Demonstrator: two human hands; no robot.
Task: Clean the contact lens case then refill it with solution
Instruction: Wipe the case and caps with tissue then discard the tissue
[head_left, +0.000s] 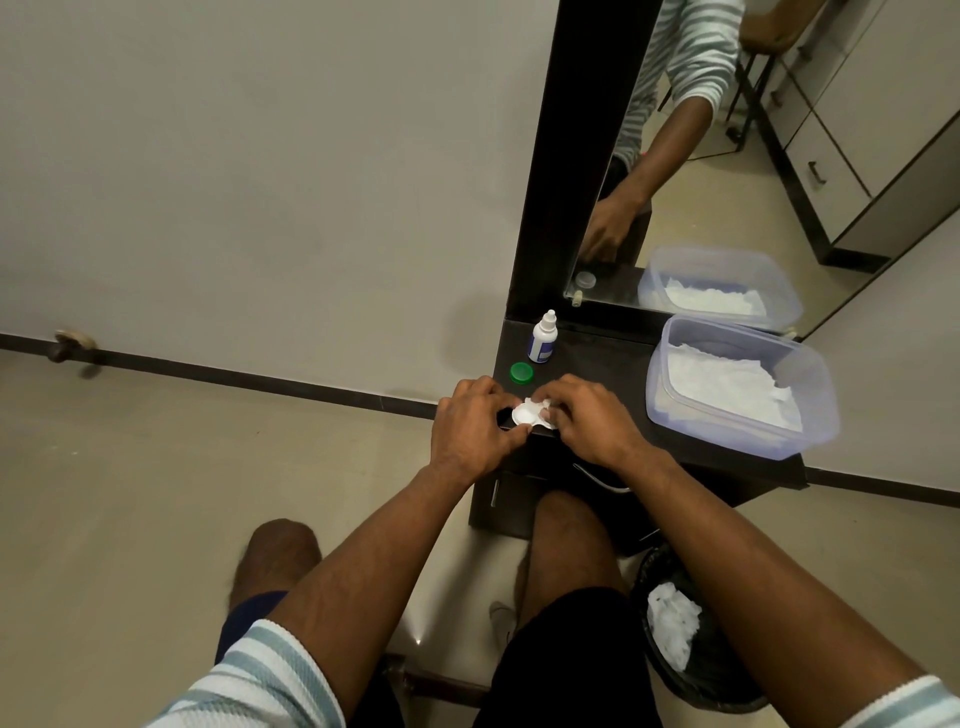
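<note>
Left hand (470, 423) is pinching the lens case (523, 415) at the dresser's front-left corner while the right hand (582, 415) is gripping tissue (537, 404) against it. I'd be twisting gently into each well.

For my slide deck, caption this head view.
Both hands wipe an open lens case with tissue.

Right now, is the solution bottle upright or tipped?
Upright: the solution bottle stands on the dark table, nozzle up, beside the green cap.
</note>
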